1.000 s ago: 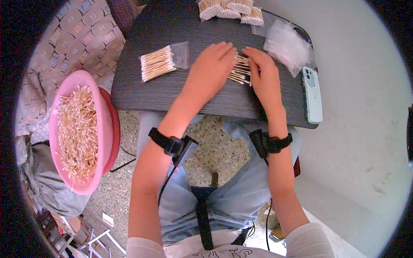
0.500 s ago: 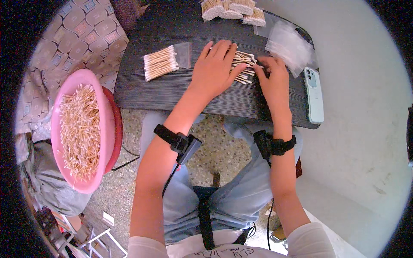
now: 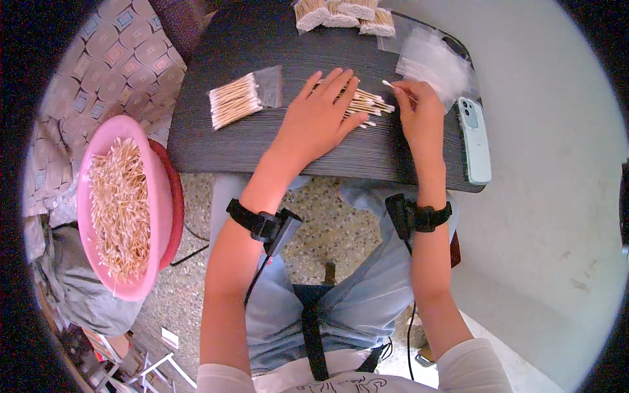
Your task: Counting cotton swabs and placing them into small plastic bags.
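Note:
My left hand (image 3: 316, 119) lies palm down with its fingers spread over a loose bunch of cotton swabs (image 3: 371, 103) on the dark table (image 3: 262, 147). The bunch is partly hidden under the palm; white tips stick out to the right of it. Just right of the bunch, my right hand (image 3: 424, 116) pinches a single cotton swab (image 3: 388, 84) between thumb and fingers, its white tip pointing left. To the left lies a clear bag of swabs (image 3: 234, 101) in a flat row, the bag's mouth end facing my left hand.
Several filled swab bags (image 3: 341, 13) sit at the far edge. A heap of clear plastic bags (image 3: 432, 62) is at the far right, with a pale green phone (image 3: 474, 141) nearer me. A pink basin (image 3: 164, 216) full of swabs stands left of the table.
My right hand has come slightly away from the bunch with one swab pinched in it. My left hand stays over the bunch. The whole view has shifted slightly.

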Available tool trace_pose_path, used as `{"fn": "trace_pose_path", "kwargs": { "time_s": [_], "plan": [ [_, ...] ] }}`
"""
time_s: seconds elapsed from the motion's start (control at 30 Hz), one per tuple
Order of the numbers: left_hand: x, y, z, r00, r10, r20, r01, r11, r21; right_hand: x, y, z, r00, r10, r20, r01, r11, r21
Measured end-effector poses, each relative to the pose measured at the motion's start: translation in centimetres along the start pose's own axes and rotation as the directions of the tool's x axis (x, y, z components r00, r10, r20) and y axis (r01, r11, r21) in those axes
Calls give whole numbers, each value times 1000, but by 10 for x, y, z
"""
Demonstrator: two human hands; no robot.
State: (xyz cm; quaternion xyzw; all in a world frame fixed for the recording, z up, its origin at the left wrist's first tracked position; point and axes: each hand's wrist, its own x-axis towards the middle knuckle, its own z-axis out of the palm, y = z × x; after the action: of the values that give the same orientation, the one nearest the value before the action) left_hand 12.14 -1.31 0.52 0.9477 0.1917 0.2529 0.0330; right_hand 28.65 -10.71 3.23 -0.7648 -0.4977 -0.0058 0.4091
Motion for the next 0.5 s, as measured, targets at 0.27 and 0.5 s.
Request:
{"fn": "trace_pose_path", "kwargs": {
  "time_s": [0.27, 0.5],
  "plan": [
    [-1, 2, -5, 994, -44, -101, 50, 997, 55, -2, -6, 13, 981, -172, 86, 164, 982, 90],
    [-6, 2, -4, 999, -43, -15, 44, 994, 100, -6, -3, 19, 929, -295, 224, 287, 956, 66]
  ]
}}
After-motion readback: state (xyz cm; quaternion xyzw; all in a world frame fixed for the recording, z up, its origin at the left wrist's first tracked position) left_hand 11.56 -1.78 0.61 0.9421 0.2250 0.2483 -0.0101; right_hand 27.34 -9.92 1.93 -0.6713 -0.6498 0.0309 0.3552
